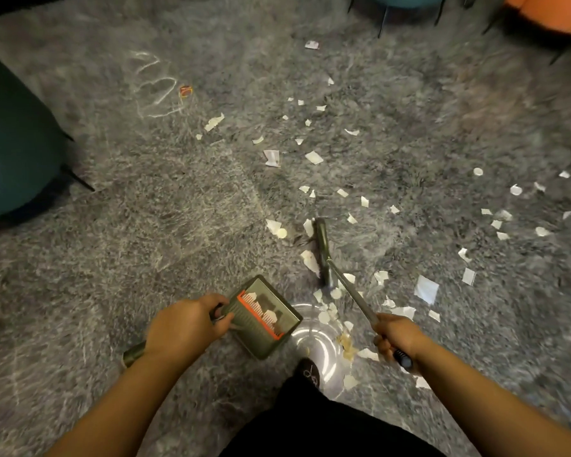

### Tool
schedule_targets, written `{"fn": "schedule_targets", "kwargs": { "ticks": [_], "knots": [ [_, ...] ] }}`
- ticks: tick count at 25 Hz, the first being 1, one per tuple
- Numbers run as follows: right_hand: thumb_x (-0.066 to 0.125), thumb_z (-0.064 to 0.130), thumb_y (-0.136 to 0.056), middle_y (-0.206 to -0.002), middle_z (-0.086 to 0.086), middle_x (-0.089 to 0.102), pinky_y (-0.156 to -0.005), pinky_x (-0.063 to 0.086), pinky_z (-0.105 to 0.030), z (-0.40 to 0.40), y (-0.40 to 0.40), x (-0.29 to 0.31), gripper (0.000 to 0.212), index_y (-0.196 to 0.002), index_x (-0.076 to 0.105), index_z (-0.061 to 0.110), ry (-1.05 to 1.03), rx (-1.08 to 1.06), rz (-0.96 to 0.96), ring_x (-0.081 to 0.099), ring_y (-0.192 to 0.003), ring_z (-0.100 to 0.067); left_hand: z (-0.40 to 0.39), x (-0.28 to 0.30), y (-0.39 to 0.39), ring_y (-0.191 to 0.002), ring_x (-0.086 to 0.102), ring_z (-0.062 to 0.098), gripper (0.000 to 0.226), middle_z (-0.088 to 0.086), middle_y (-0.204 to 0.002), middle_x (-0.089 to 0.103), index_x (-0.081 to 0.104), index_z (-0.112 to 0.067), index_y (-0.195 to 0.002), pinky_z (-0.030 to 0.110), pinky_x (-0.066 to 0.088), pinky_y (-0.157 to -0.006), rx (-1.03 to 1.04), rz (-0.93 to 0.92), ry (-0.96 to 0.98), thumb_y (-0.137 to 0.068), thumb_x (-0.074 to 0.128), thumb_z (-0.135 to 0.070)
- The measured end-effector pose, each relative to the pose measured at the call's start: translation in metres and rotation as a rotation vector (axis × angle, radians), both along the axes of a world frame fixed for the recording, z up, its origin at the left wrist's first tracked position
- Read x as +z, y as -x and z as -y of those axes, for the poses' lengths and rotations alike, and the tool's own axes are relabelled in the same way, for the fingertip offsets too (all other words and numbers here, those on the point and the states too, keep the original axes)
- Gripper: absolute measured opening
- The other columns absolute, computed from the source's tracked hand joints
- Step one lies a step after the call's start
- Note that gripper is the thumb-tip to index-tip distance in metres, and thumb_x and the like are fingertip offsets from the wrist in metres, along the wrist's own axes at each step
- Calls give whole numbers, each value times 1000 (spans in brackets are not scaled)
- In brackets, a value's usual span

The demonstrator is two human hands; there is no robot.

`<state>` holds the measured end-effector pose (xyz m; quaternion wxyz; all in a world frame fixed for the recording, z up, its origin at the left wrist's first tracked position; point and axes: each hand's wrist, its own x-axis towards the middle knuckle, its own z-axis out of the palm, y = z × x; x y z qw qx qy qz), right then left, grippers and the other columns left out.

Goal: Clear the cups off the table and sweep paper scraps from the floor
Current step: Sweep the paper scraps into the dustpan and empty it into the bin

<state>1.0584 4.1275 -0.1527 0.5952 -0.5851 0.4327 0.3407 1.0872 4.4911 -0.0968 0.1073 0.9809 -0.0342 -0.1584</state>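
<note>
Below, left hand (185, 324) gripping dustpan (264, 316), right hand (398, 338) gripping broom (323, 252)

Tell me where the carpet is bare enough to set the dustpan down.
Bare carpet lies between the teal chair and the dustpan, left of the broom. Paper scraps crowd the right side and the space between the left hand and right hand.

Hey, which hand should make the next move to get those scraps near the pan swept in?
The right hand. It holds the broom, whose head lies among the paper scraps beside the dustpan. The left hand only steadies that dustpan.
</note>
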Motion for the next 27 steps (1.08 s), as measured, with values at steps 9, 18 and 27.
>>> {"fn": "schedule_targets", "kwargs": {
  "ticks": [9, 18, 27],
  "knots": [
    [40, -2, -96, -49, -9, 42, -32, 31, -18, 83, -11, -1, 19, -79, 46, 6, 176, -117, 24, 33, -30, -16, 80, -10, -117, -81, 66, 15, 30, -8, -88, 72, 66, -38, -107, 25, 43, -57, -298, -51, -10, -83, 62, -55],
    [39, -6, -91, -42, -13, 45, -34, 32, -20, 72, -31, -31, 16, -78, 44, 1, 213, 1, -57, 39, -30, -20, 115, -20, -168, -75, 62, 14, 31, -5, -87, 69, 60, -37, -116, 24, 35, -50, -488, -86, -107, -90, 53, -52],
    [41, 0, -94, -52, -7, 39, -36, 33, -21, -31, -52, -6, 9, -91, 44, 8, -12, 184, -77, 36, -33, -13, 106, -32, -192, -71, 61, 11, 33, -7, -86, 70, 60, -35, -112, 23, 42, -54, -509, -72, -21, -89, 51, -57]
  ]
}}
